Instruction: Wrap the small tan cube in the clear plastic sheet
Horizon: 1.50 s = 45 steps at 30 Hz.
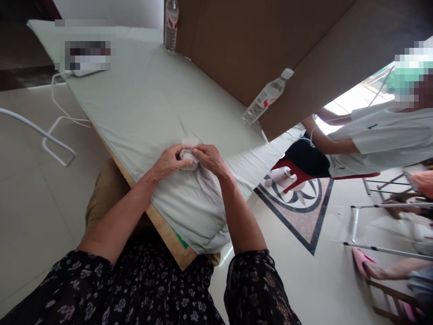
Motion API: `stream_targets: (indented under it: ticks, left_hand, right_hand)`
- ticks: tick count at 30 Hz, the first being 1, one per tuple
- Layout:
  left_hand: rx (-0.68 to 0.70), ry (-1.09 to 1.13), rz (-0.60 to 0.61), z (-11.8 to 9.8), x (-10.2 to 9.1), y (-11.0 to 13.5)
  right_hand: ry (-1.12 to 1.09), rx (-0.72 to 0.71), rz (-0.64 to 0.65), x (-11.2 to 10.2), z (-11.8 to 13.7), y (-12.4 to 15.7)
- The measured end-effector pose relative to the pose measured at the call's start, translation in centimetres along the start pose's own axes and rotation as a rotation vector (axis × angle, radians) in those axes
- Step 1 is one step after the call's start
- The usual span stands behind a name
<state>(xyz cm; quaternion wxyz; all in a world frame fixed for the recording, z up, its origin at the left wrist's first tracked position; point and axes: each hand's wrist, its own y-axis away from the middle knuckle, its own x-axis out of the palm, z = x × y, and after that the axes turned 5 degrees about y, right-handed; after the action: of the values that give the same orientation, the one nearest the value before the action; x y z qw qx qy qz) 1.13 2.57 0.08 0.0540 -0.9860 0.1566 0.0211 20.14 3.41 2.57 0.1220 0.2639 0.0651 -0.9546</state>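
1. White and crumpled, a small bundle (189, 155) is between the two hands, over the near part of a pale green tablecloth (135, 99); I cannot tell its material.
2. The left hand (168, 162) grasps this bundle from the left, with the fingers curved around it.
3. The right hand (210, 159) is grasping it from the right, with bent fingers and the thumb close to its top.
4. Farther, a brown cardboard panel (233, 49) has one labelled plastic bottle (172, 31) beside its left end and a second plastic bottle (265, 98) beside its right part.
5. On the right is a person in a white T-shirt (382, 140).
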Motion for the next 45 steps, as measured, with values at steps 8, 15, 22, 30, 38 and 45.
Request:
stream_targets:
  ticks: [8, 15, 22, 30, 38, 45]
  left_hand:
    - [-0.020, -0.032, -0.008, -0.1, 0.0, 0.0]
    - [-0.054, 0.032, -0.005, -0.4, -0.2, 0.0]
    - [-0.022, 0.175, -0.044, 0.5, 0.2, -0.5]
    - [-0.033, 0.238, -0.048, 0.6, 0.0, -0.5]
    - [-0.113, 0.227, 0.065, 0.3, -0.7, -0.3]
    - [-0.154, 0.316, 0.102, 0.4, -0.7, -0.5]
  right_hand:
    - [-0.160, 0.145, -0.349, -0.2, -1.7, -0.4]
    - [-0.344, 0.161, -0.200, 1.0, -2.3, -2.0]
    - [-0.420, 0.060, -0.215, 1.0, -1.4, 0.7]
    - [-0.169, -0.008, -0.087, 0.9, -0.7, 2.3]
    - [-0.144, 0.035, -0.109, 1.6, -1.5, 2.4]
    - [-0.113, -0.011, -0.134, 1.1, -1.8, 2.1]
